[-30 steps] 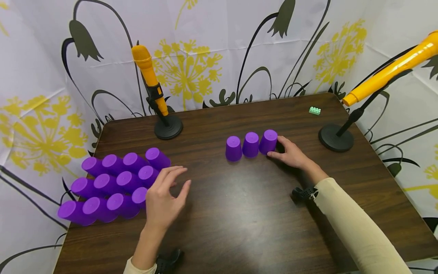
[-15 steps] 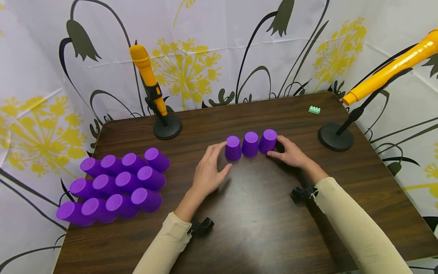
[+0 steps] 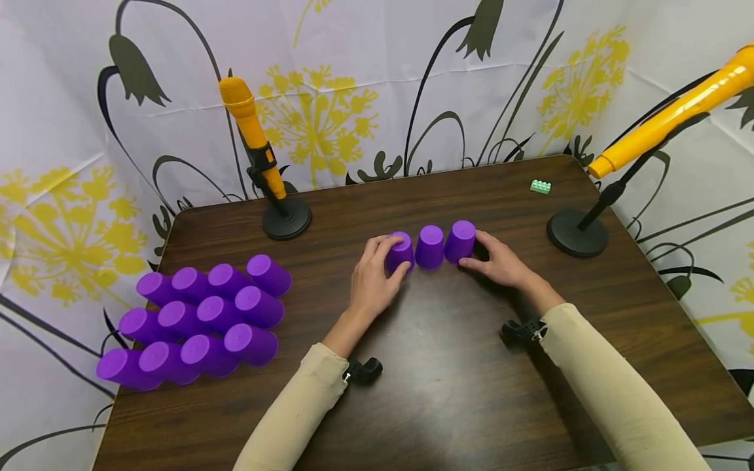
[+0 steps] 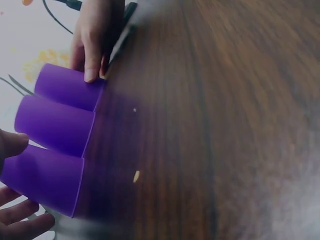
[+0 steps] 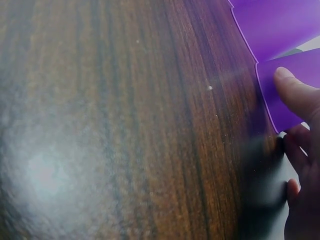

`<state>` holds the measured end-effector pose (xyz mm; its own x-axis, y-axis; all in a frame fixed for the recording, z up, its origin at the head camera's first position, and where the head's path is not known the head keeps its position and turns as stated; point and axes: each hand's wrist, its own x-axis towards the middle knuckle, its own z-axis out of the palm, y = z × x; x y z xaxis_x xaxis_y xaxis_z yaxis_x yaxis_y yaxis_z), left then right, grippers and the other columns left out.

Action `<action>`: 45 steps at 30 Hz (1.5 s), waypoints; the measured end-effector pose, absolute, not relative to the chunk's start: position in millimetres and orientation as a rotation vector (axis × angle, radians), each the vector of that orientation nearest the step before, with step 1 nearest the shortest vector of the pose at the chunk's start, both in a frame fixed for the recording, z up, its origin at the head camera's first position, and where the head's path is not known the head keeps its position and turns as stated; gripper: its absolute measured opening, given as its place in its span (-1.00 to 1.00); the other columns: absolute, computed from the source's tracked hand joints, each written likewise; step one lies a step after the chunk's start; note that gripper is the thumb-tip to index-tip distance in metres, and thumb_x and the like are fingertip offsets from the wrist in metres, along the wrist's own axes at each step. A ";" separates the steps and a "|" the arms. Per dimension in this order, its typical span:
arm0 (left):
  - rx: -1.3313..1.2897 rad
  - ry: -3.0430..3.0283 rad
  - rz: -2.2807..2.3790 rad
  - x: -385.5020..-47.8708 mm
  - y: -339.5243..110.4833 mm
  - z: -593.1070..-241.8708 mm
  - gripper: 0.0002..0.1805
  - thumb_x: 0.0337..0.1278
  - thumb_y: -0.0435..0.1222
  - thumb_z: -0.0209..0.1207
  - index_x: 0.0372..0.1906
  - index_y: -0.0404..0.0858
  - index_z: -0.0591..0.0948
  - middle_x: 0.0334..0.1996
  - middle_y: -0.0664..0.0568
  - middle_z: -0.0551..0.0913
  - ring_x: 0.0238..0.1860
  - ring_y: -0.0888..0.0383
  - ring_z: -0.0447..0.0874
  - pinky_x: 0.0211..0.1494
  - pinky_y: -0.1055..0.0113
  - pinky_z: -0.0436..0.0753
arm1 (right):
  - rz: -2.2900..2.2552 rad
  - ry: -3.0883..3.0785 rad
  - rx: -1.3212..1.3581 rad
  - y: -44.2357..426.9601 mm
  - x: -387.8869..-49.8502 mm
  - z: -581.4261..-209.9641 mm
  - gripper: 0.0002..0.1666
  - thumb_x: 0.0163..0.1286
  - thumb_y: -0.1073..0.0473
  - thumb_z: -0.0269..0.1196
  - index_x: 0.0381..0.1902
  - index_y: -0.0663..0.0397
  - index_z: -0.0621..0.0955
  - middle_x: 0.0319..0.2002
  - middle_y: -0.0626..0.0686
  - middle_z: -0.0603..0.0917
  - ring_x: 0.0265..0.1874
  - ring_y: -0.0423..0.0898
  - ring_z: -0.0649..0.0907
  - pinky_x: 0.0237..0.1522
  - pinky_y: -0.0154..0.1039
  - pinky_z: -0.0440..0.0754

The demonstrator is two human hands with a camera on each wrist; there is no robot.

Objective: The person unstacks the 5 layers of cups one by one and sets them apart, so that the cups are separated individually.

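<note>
Three purple plastic cups stand upside down side by side: a left cup, a middle cup and a right cup. My left hand holds the left cup, thumb in front and fingers at its far side. On the other end, my right hand grips the right cup, its thumb lying on the near wall and the fingers partly hidden behind. No finger is seen round the middle cup, which stands between the two held ones.
More upside-down purple cups stand in rows at the left of the brown table. Two orange microphones on black stands, one back left and one at the right, flank the workspace. A small green toy brick lies back right.
My left hand has moved right from beside the rows of cups to the left cup and taken hold of it. The right hand stays at the right cup.
</note>
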<state>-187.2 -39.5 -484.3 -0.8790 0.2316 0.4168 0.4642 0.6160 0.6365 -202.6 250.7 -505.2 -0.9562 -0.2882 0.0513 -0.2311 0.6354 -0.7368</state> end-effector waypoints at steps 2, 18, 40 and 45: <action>-0.548 -2.546 -1.135 -188.2 -39.1 -485.6 -0.53 0.11 -0.22 0.38 0.15 -0.04 0.57 0.11 0.05 0.51 0.03 0.04 0.61 -0.03 0.11 0.62 | -1.237 2.777 -0.449 250.7 -203.0 -505.6 -0.20 0.31 0.08 0.37 0.40 0.18 0.32 0.31 0.27 0.42 0.36 0.21 0.33 0.37 0.15 0.19; -0.394 -2.546 -1.033 -152.6 -87.1 -470.9 -0.58 0.08 -0.30 0.37 0.06 -0.08 0.56 0.03 -0.01 0.59 -0.02 -0.04 0.67 -0.08 -0.02 0.65 | -1.242 2.764 -0.461 247.8 -203.4 -506.8 -0.24 0.31 0.09 0.36 0.38 0.17 0.34 0.30 0.27 0.43 0.35 0.20 0.34 0.37 0.14 0.19; 0.088 -2.600 -0.864 -117.3 -160.6 -461.7 -0.60 0.13 -0.49 0.18 0.08 -0.26 0.40 -0.03 -0.24 0.42 -0.10 -0.29 0.56 -0.11 -0.15 0.56 | -1.211 2.759 -0.422 251.3 -204.0 -508.9 -0.20 0.34 0.05 0.34 0.43 0.15 0.30 0.32 0.27 0.40 0.37 0.22 0.30 0.37 0.18 0.17; 0.105 -2.592 -0.848 -117.2 -163.0 -463.6 -0.60 0.15 -0.50 0.16 0.08 -0.27 0.41 0.00 -0.25 0.40 -0.10 -0.31 0.55 -0.12 -0.15 0.54 | -1.209 2.756 -0.418 251.3 -204.0 -508.4 -0.19 0.34 0.05 0.34 0.43 0.16 0.28 0.33 0.27 0.39 0.37 0.22 0.30 0.37 0.19 0.16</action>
